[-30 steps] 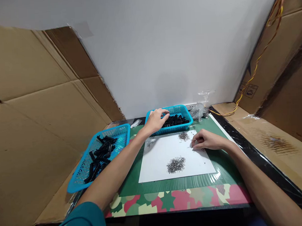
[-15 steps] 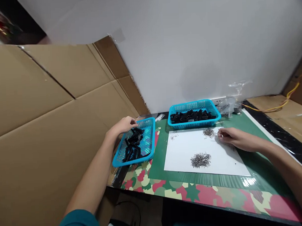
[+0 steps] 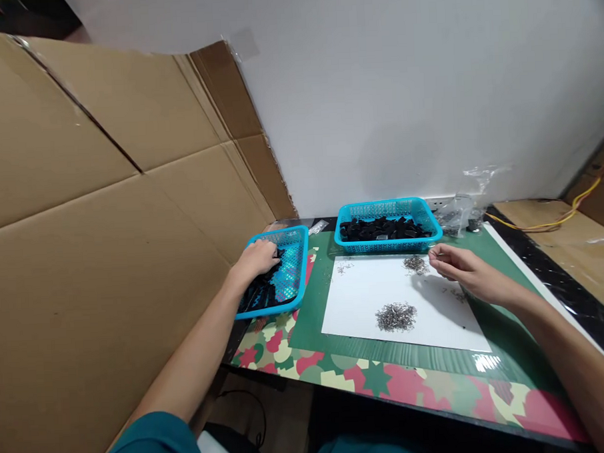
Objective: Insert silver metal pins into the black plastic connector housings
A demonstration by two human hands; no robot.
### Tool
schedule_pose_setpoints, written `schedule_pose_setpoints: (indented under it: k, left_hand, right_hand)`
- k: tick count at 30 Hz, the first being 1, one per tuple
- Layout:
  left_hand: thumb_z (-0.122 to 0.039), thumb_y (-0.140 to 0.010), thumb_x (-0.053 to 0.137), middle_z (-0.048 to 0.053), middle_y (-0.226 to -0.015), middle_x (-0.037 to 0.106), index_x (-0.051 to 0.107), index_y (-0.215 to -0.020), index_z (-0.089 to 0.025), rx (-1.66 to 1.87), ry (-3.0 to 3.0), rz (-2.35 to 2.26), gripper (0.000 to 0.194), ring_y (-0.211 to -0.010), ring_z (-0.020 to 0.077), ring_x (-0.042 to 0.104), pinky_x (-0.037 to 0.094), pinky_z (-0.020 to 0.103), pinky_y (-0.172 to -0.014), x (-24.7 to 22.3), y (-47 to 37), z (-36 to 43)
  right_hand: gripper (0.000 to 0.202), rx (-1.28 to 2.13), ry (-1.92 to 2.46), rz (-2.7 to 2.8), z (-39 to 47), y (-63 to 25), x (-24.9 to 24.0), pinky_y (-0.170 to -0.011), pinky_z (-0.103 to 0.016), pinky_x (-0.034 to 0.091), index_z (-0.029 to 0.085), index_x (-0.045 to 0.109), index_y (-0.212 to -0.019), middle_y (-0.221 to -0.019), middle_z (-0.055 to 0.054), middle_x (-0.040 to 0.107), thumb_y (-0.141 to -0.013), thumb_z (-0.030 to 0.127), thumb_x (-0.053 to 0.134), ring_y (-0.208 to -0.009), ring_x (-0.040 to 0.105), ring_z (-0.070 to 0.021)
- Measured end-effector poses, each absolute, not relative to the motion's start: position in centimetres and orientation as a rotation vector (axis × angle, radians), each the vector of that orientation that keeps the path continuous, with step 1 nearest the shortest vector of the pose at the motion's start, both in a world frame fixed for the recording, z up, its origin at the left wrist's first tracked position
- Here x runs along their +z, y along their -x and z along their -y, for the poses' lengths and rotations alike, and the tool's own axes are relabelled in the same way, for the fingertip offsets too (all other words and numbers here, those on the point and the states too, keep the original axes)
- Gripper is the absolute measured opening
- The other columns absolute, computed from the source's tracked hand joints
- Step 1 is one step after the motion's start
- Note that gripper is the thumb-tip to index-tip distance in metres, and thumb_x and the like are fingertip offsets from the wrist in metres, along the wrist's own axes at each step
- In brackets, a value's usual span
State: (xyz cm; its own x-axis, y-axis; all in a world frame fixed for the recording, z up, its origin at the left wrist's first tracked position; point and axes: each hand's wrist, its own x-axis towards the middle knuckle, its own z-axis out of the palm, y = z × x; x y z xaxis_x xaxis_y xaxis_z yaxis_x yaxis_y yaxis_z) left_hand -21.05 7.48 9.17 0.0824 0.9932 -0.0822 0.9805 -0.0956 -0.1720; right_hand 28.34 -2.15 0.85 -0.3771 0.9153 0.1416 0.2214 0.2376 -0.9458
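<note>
left hand (image 3: 257, 258): lowered into left basket (image 3: 302, 266), grip unclear | right hand (image 3: 456, 266): raised above white paper (image 3: 355, 304), pinched narrow

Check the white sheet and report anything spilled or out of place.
Loose bits at the far left corner of the white sheet, strays along its right side and a dark speck look odd: they lie apart from the near heap and far heap.

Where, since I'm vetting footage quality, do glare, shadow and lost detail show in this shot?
In the head view, glare streaks the glossy green mat near its front right; same view, the right hand shadows the white rectangular sheet; head view again, black pieces in the far blue plastic basket merge darkly.
</note>
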Motion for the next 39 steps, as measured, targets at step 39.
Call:
schedule_pose_setpoints:
  k: [39]
  left_hand:
    - [-0.052, -0.091, 0.077, -0.007, -0.067, 0.043, 0.062, -0.103, -0.017, -2.343, 3.378, 2.218, 0.040, -0.051, 0.0050, 0.033, 0.023, 0.021, -0.047, 1.5, -1.9, 1.8]
  right_hand:
    - [0.031, 1.178, 1.073, 1.201, 3.4, -20.5, 0.5, -0.049, -0.027, 0.023, 0.019, 0.077, -0.087, -0.054, 0.008, 0.034, -0.082, 0.049, 0.085, -0.052, 0.029, -0.0099]
